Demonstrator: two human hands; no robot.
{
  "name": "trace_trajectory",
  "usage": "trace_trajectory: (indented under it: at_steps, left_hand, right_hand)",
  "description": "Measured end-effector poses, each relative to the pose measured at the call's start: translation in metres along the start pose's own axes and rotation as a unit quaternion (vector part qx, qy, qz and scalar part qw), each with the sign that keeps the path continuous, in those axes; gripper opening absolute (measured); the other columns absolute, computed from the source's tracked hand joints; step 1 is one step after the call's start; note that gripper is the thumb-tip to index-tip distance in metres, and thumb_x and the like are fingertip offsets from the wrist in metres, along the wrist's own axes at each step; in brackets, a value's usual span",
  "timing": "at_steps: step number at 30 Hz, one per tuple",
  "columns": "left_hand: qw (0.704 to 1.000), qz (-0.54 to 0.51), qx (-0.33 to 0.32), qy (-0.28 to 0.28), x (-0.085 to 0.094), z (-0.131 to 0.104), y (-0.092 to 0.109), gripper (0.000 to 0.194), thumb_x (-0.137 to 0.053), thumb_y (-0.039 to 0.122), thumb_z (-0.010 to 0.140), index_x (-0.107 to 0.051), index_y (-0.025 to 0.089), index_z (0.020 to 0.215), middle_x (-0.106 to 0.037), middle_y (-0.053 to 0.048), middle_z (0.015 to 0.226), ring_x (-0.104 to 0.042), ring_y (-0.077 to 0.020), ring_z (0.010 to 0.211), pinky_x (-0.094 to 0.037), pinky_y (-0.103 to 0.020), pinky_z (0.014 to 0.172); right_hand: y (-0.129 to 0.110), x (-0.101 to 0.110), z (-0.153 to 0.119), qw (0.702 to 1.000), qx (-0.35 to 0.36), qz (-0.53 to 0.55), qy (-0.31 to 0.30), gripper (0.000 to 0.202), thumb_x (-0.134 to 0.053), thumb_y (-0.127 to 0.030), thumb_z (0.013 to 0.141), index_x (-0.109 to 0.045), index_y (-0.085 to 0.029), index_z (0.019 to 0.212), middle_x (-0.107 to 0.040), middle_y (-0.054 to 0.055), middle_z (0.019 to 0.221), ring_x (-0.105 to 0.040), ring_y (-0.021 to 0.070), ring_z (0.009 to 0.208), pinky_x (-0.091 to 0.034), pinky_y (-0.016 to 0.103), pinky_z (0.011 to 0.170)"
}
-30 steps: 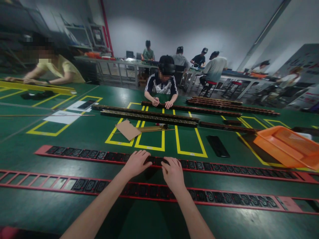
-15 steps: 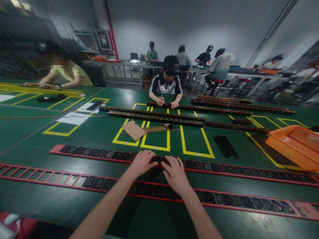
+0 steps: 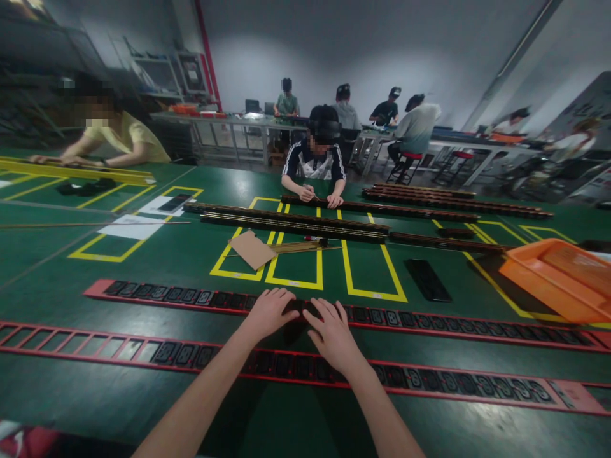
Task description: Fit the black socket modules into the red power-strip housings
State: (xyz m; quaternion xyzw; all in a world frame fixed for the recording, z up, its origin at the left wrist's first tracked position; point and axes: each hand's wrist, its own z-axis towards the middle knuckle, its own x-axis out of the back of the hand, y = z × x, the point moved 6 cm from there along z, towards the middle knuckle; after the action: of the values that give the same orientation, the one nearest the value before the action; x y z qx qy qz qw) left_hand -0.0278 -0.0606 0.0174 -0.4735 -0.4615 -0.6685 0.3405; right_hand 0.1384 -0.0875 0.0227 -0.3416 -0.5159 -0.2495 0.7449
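Two long red frame strips filled with black power sockets lie side by side on the green table. On the middle of the far socket strip (image 3: 420, 322) rest both of my hands. My left hand (image 3: 272, 313) has its fingers bent over the strip's far side and its thumb pointing inward along the top. My right hand (image 3: 331, 327) mirrors it just to the right, fingers curved over the strip, thumb towards the left. Whatever lies under the fingertips is hidden. Below my wrists runs the near socket strip (image 3: 401, 376), its left end with unfilled slots.
An orange basket (image 3: 558, 280) stands at the right, with a black phone-like slab (image 3: 427, 280) beside it. Beyond lie cardboard (image 3: 252, 250), dark long rails (image 3: 296, 222) and paper sheets (image 3: 128, 227). A co-worker in a striped-sleeve top (image 3: 312, 165) handles a rail across the table.
The view has shifted slightly, so the table things appear a little further left. Both hands stay on the far strip; the right hand sits slightly further left in view.
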Motion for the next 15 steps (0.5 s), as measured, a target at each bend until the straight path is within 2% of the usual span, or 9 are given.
trace_trajectory:
  at_steps: [4,15]
  left_hand:
    - [1.0,-0.011,0.003,-0.008,0.0008,-0.0004,0.0003,0.028,-0.058,0.043,0.089,-0.059,0.025,0.11,-0.065,-0.004,0.108,-0.057,-0.0229,0.103,-0.041,-0.037,0.086]
    - [1.0,-0.013,-0.014,-0.013,0.0015,-0.0016,0.0019,0.031,-0.06,0.044,0.087,-0.059,0.027,0.113,-0.065,-0.003,0.11,-0.057,-0.0237,0.103,-0.04,-0.038,0.087]
  right_hand:
    - [0.0,0.002,0.0005,1.0,-0.012,0.0,0.009,0.047,-0.056,-0.016,0.089,-0.055,-0.03,0.133,-0.049,0.007,0.145,-0.04,0.0258,0.135,-0.024,0.057,0.115]
    - [-0.0042,0.0042,-0.0004,1.0,-0.012,-0.011,-0.007,0.045,-0.057,-0.018,0.09,-0.055,-0.032,0.133,-0.046,0.006,0.147,-0.036,0.026,0.138,-0.022,0.058,0.115]
